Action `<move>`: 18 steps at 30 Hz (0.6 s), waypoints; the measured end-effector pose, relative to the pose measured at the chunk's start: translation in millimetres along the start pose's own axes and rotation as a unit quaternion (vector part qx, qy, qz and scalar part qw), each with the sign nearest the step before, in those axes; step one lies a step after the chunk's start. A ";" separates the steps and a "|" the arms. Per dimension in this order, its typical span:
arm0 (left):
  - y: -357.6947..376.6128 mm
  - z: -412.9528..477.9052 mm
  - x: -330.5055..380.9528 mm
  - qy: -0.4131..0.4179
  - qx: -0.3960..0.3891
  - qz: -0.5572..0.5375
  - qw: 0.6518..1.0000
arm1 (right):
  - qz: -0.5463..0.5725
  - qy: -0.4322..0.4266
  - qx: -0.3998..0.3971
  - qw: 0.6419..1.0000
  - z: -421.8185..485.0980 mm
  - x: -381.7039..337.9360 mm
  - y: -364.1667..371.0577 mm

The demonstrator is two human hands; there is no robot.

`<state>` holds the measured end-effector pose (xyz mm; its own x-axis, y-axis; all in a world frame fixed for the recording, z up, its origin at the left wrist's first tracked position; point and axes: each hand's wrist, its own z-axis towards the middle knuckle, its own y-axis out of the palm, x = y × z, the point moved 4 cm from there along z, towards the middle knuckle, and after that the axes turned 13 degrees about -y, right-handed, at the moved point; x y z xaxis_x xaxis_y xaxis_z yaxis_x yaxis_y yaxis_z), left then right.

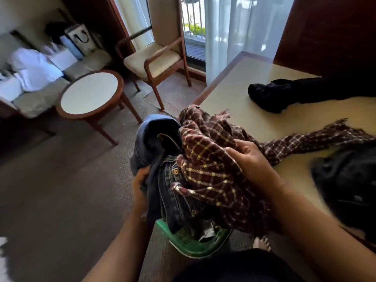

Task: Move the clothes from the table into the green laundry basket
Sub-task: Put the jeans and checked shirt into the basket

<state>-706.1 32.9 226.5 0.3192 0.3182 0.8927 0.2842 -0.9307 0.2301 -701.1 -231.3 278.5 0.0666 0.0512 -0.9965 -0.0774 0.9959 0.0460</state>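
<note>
Over the green laundry basket (190,244) on the floor, I hold a bundle of clothes. My left hand (140,186) grips dark blue jeans (156,151) at the bundle's left side. My right hand (247,159) grips a maroon plaid shirt (205,165), whose sleeve trails back over the beige table (262,119). A black garment (284,94) lies at the table's far side, and another dark garment (345,184) lies at its near right. Some cloth lies inside the basket, mostly hidden by the bundle.
A round side table (89,94) and a wooden armchair (156,60) stand on the carpet to the left. White bedding and bags (34,68) sit at the far left. Sheer curtains (240,33) hang by the balcony door behind the table.
</note>
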 end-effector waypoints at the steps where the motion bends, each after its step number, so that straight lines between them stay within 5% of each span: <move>1: -0.1 -0.1 -4.3 -0.041 -0.028 -0.045 0.998 | -0.004 0.004 -0.001 1.000 -2.2 4.6 7.2; 6: -30.5 2.3 -38.4 -0.232 -0.031 -0.168 0.958 | -0.018 0.017 0.043 0.999 -13.2 22.2 22.8; 13: -87.8 44.4 -124.2 -0.360 0.094 -0.027 0.928 | -0.060 0.038 -0.004 0.997 -27.1 28.2 47.9; 18: -59.5 5.1 -74.8 -0.337 -0.043 -0.053 0.939 | -0.130 0.059 -0.042 0.989 -29.5 43.1 75.2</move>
<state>-742.3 65.4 144.1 0.8007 0.4250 0.4221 0.2814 -0.8890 0.3612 -733.4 -156.4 237.0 -0.0208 -0.2192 -0.9755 -0.1566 0.9644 -0.2133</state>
